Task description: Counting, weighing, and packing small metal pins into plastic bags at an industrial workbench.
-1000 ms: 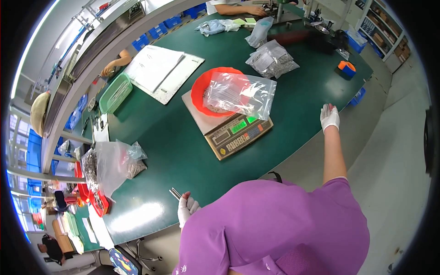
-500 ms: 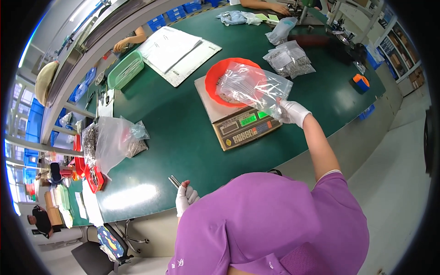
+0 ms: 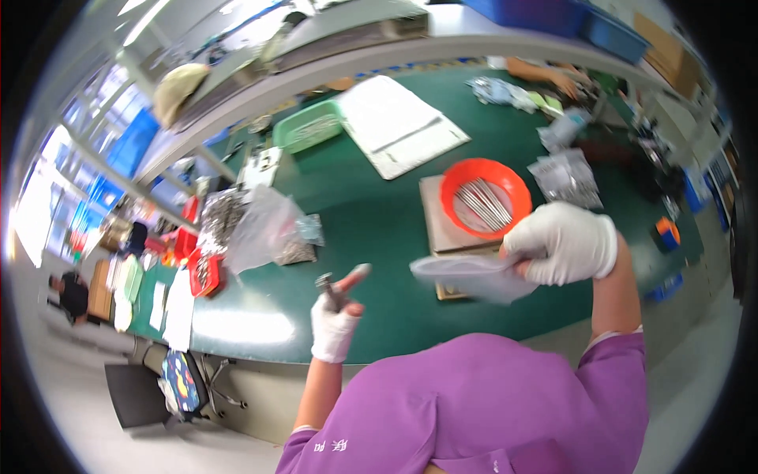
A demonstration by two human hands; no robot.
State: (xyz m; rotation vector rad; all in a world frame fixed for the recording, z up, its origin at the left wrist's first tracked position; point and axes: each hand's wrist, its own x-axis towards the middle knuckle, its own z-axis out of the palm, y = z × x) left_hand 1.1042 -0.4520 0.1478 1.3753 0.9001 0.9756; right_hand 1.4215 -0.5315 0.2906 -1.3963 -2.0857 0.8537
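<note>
My right hand (image 3: 572, 243), in a white glove, pinches a clear plastic bag (image 3: 474, 274) at its edge. The bag is held flat over the front of the weighing scale (image 3: 438, 225) and hides its display and keys. On the scale's plate sits an orange-red bowl (image 3: 521, 182) with several thin metal rods (image 3: 483, 204) lying in it. Off to the left, above the table's near edge, my left hand (image 3: 335, 328) holds a few short metal rods (image 3: 325, 284), their ends pointing up. Its thumb and a fingertip stick out to the right.
At the left lie bagged metal parts (image 3: 221, 221), a loose plastic bag (image 3: 264, 229) and a red tray (image 3: 205, 275). Behind are a green basket (image 3: 284, 141) and papers (image 3: 387, 114). A filled bag (image 3: 567, 178) and tape roll (image 3: 668, 232) lie right; a shelf (image 3: 347, 63) crosses above.
The view has shifted. My right hand has drawn the bag off the bowl toward me, uncovering the rods inside. My left hand has risen and moved forward with its rods.
</note>
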